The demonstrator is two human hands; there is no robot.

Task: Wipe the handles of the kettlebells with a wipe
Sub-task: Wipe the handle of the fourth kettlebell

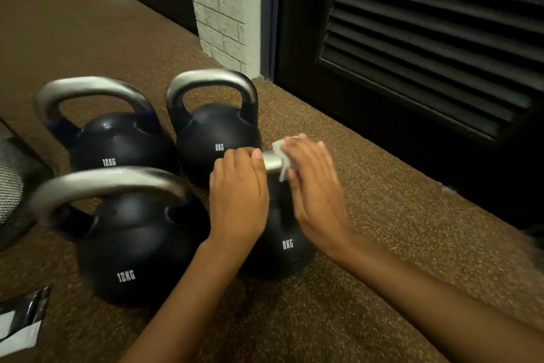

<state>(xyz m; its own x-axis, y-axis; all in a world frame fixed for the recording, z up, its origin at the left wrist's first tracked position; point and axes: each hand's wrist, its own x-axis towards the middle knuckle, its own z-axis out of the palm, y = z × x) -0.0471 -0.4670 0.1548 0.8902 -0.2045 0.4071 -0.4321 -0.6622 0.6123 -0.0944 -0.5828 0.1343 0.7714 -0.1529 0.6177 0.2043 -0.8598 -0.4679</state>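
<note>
"Gripping anything down there?"

"Yes, both hands are busy. My left hand (238, 195) is curled over the steel handle (272, 161) of the front 8KG kettlebell (282, 253), with the fingers wrapped round the bar. My right hand (312, 186) holds a white wipe (279, 146) folded round that same handle, just right of the left hand's fingertips. Its fingers lie over the wipe and pinch it against the metal."

"And where does that kettlebell stand?"

"On the speckled brown floor (382, 215). The other 8KG kettlebell (217, 139) is just behind it. To its left I see the near 12KG kettlebell (132, 251), almost touching it, and the far 12KG kettlebell (117, 145) behind that one. A dark louvred door (426, 53) runs along to its right. A torn packet (20, 324) lies on the floor well to its left, half out of view."
</note>
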